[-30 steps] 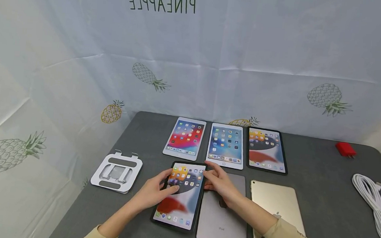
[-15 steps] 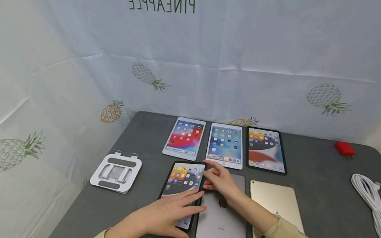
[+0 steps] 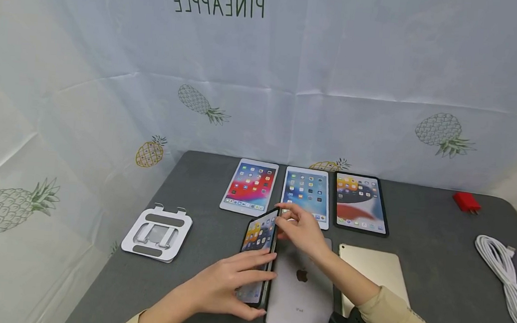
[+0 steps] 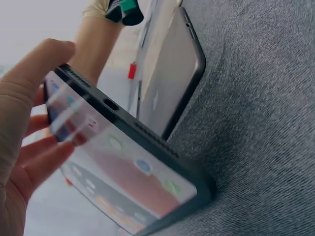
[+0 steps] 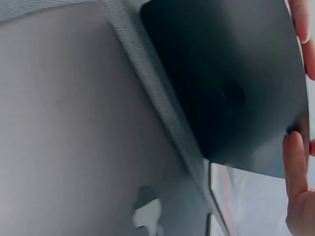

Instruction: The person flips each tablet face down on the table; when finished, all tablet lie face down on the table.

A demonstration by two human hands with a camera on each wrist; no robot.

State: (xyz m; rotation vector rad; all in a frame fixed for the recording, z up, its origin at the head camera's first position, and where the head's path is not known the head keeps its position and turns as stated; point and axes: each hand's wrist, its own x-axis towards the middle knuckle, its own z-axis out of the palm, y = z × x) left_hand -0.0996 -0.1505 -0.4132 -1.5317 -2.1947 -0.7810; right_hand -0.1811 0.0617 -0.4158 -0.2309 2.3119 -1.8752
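A black-rimmed tablet (image 3: 260, 232) with its screen lit stands tilted, its right long edge raised and its left edge low at the dark cloth. My left hand (image 3: 231, 282) holds it near the bottom right corner; in the left wrist view the thumb lies at that corner and the fingers reach along the raised edge. At the top right corner my right hand (image 3: 300, 232) pinches the tablet. Its dark back (image 5: 231, 64) shows in the right wrist view. Close to its right lies a grey tablet (image 3: 301, 297), back up.
Beyond the hands, a red-screened tablet (image 3: 251, 183), a blue-screened tablet (image 3: 305, 187) and a black-rimmed tablet (image 3: 359, 201) lie face up. A gold tablet (image 3: 374, 269) is under the right forearm. Farther out are a white folding stand (image 3: 158, 232), a red plug (image 3: 466, 201) and a coiled cable (image 3: 504, 279).
The left hand has moved from the tablet's left edge across to its right edge. The tablet, flat before, now has its right edge raised. My right hand has stayed at the top corner, slightly higher.
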